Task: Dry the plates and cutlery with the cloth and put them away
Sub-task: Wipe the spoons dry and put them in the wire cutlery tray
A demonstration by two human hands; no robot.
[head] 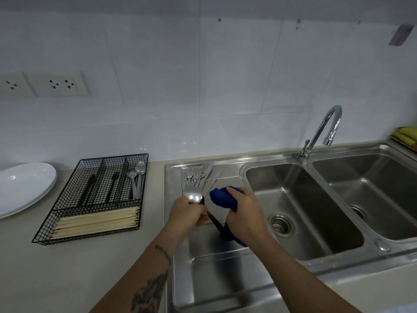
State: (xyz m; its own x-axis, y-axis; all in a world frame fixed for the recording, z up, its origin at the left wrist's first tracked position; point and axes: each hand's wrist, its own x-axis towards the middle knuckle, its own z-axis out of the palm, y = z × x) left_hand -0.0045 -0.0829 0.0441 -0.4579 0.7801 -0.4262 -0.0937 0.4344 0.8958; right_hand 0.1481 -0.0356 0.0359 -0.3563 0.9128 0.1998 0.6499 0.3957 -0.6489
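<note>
My left hand [187, 213] grips a spoon [194, 196] with a shiny bowl and a black handle, held over the steel draining board [203, 279]. My right hand [244, 213] holds a blue cloth [223, 197], and the cloth wraps the end of the spoon's handle. Behind the hands, several forks, spoons and knives [198, 176] lie in a pile on the draining board. A black wire cutlery tray [67, 220] on the counter to the left holds spoons [138, 177], black-handled pieces and wooden chopsticks [97, 223]. White plates [22, 186] are stacked at the far left.
A double steel sink [304, 199] with a curved tap [325, 132] lies to the right. Wall sockets [61, 84] sit on the tiled wall at left. Colourful items [406, 137] rest at the far right edge. Grey counter [79, 279] runs in front of the tray.
</note>
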